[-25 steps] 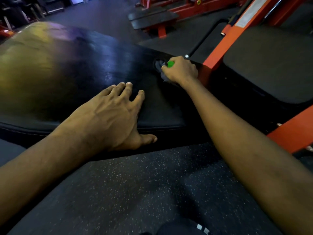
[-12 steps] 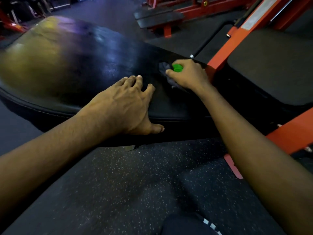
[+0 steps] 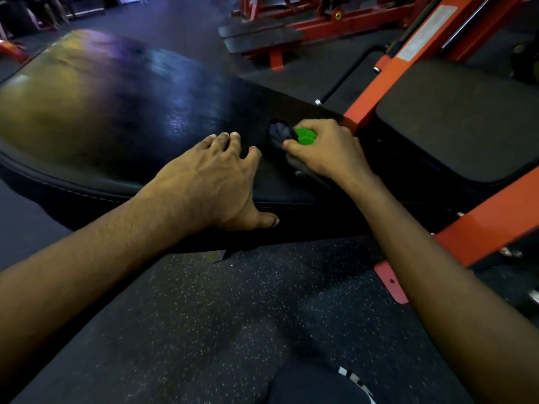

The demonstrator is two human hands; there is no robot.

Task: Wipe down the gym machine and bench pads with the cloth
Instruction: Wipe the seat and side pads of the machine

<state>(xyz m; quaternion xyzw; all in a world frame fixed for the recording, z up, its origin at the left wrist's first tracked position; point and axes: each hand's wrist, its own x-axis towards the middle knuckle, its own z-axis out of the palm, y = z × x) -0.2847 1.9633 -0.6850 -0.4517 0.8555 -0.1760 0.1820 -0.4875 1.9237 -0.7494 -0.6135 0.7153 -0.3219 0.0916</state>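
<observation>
Commercial gym, weights area. Speckled black rubber flooring (image 3: 204, 316) throughout. Large black vinyl bench pad (image 3: 145, 118) up close, second flat pad (image 3: 455, 121) near it, orange painted machine frame (image 3: 379, 80) running between them. Further back: low flat bench (image 3: 259, 36) on red legs, more red machine frames (image 3: 335, 21). Dim lighting.

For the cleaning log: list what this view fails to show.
In the head view:
the small green object is mostly wrapped by the right hand;
the dark grey cloth lies mostly under that hand;
the large black vinyl bench pad blurs into glare at its left end; the left hand covers a patch.
</observation>
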